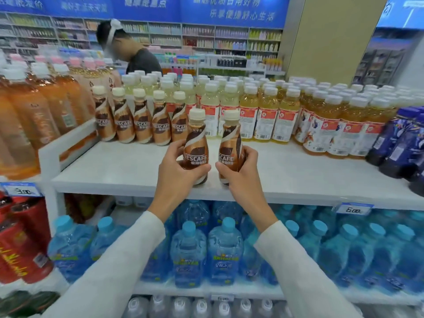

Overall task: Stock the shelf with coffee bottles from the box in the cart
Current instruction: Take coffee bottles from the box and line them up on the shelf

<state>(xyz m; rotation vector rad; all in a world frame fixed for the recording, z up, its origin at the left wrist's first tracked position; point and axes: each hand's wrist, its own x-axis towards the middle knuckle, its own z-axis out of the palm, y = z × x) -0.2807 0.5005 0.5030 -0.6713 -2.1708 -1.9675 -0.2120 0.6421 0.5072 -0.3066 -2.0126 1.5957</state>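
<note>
Each hand is wrapped around an upright coffee bottle: left hand [176, 171] grips the left bottle [195, 145], right hand [241, 168] grips the right bottle [230, 145]. Both are at the near edge of the shelf [114, 166], and the row of coffee bottles [135, 120] sits farther back and left, so I'd guess they go that way.

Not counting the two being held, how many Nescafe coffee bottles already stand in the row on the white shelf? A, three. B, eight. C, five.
C: the row of coffee bottles at the back of the white shelf shows five caps side by side.

Bright, even light (seemingly overhead); edges bowed, background softly blurred.
</note>
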